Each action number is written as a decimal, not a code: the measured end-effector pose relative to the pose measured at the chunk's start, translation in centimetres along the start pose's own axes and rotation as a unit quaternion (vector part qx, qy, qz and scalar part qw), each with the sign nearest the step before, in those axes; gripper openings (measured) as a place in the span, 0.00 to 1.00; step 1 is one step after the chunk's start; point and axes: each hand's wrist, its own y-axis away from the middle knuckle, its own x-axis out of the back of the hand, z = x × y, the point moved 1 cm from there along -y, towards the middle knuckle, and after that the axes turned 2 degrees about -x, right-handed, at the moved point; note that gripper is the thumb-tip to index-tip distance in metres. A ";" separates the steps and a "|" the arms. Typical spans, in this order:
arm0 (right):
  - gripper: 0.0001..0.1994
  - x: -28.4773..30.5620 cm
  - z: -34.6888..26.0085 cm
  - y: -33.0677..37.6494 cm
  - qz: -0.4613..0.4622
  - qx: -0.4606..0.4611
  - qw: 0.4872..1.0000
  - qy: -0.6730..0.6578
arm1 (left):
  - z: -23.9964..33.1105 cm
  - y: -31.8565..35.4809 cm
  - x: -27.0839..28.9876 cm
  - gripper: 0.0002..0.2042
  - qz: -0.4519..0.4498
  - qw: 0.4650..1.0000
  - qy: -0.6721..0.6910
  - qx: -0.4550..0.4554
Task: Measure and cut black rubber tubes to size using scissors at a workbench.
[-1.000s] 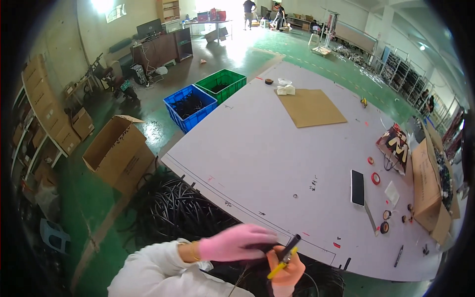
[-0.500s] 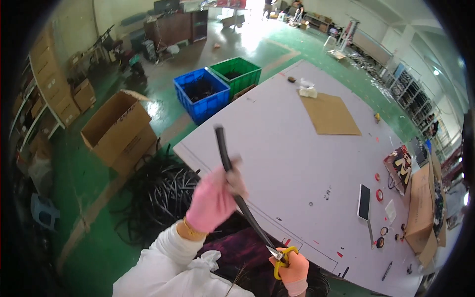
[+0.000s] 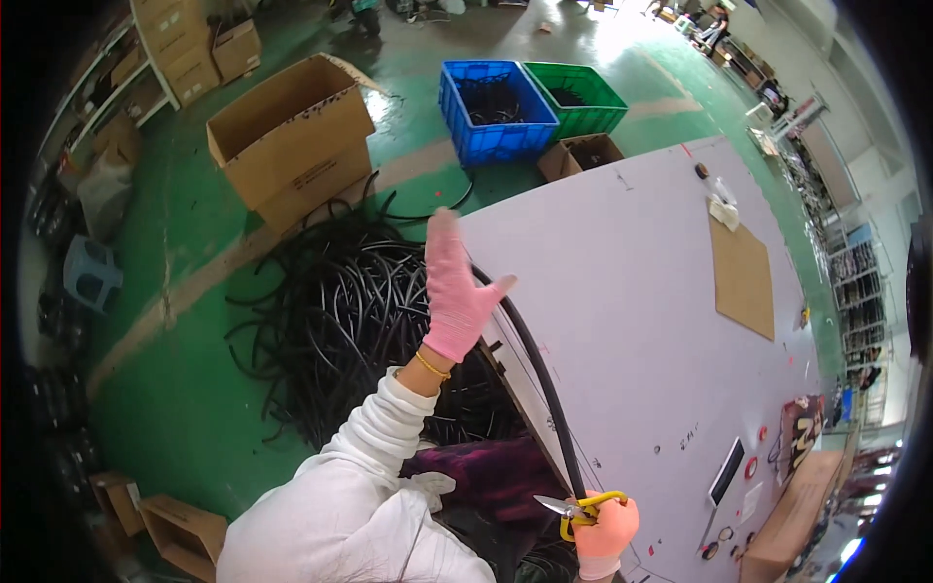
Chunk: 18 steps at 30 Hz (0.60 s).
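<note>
My left hand (image 3: 455, 296), in a pink glove, is stretched out above the table's near left edge, thumb spread and nothing in its grasp. Below and beside it, a large heap of black tubes (image 3: 355, 301) lies on the floor. In an orange-pink glove, my right hand (image 3: 608, 536) grips yellow-handled shears (image 3: 561, 506), their pointed metal blades facing left. One long black tube (image 3: 544, 379) runs in a curve from behind my left thumb down to the shears. Its lower end is hidden at my right hand, so I cannot tell how it is held there.
A pale table (image 3: 603, 282) extends to the right, bearing a brown cardboard sheet (image 3: 742, 282), a phone-like dark slab (image 3: 726, 473) and tape rolls (image 3: 750, 467). Beyond it stand a blue crate (image 3: 501, 141) and a green crate (image 3: 593, 115). An open carton (image 3: 311, 165) is on the floor.
My left hand has let go of the black tube and reached forward with its fingers extended. My right hand still holds the shears. The view has turned toward the heap at left.
</note>
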 end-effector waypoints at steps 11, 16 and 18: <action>0.12 -1.9 0.3 -2.7 -0.069 0.063 0.995 0.037 | -0.8 -2.9 -0.3 0.20 -0.320 0.917 -0.082 -0.224; 0.13 -2.6 1.2 -3.0 -0.074 0.005 0.997 0.028 | -1.5 -3.9 0.0 0.21 -0.332 0.911 -0.090 -0.228; 0.14 -3.0 1.7 -3.2 -0.080 -0.004 0.997 0.017 | -1.7 -4.3 0.2 0.20 -0.323 0.914 -0.081 -0.231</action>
